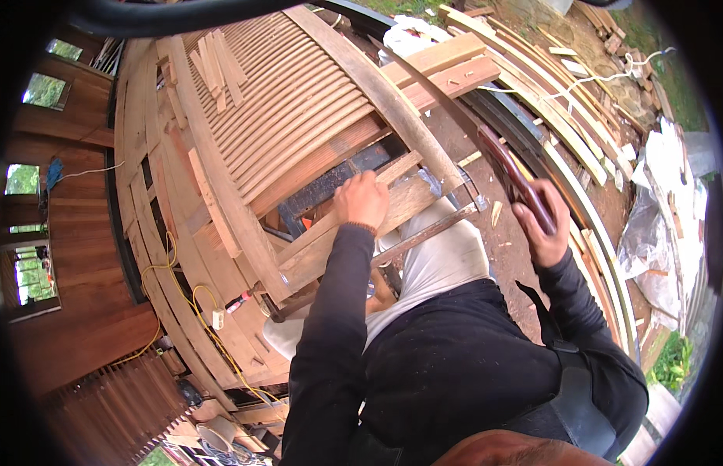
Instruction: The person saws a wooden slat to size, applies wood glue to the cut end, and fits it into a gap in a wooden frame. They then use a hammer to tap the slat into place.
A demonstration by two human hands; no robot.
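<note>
Beside the slatted wooden frame point(288, 101), the long-bladed tool point(490, 143) looks stiff, best held by its brown handle point(521, 179), which the right hand point(552, 242) grasps (the left hand point(361, 203) rests on wood, its grip unclear).

From where I stand, the slatted frame point(291, 101) lies on the worktop point(136, 101), with loose sticks point(222, 66) atop its far left part. The left hand point(363, 200) rests on the frame's near end; the right hand point(546, 225) is to the right, around the handle of a bladed tool point(517, 172) that points to the far side. Left of the frame's near left corner lies a screwdriver point(239, 301), beside a cord point(210, 330). Thick boards point(447, 74) sit at the far right, long laths point(524, 74) beyond them, plastic sheeting point(660, 225) rightmost. A wall point(90, 233) stands left.
</note>
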